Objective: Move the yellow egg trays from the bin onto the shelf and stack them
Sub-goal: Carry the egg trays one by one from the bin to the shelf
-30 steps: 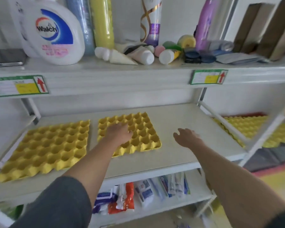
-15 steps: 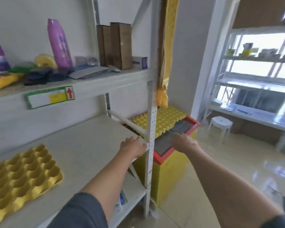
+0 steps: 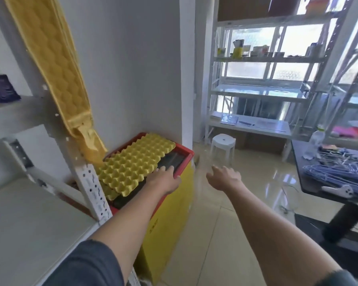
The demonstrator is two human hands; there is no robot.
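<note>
1. Yellow egg trays (image 3: pixel 135 162): moulded sheets with rows of cupped cells, stacked in the bin (image 3: pixel 183 155) (red rim, yellow body), offset toward its wall-side edge; a dark strip of the bin interior shows beside them.
2. Left hand (image 3: pixel 163 179): fingers extended, palm down, resting at the near edge of the top tray and the bin rim; nothing gripped.
3. Right hand (image 3: pixel 224 177): spread open, empty, over bare floor (image 3: pixel 225 234) just right of the bin.
4. Shelf (image 3: pixel 29 219): bare surface left of the perforated upright (image 3: pixel 91 188), which stands between shelf and bin.

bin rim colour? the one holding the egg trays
Red rim on a yellow-bodied bin; the head view, the only one, shows it clearly.
</note>
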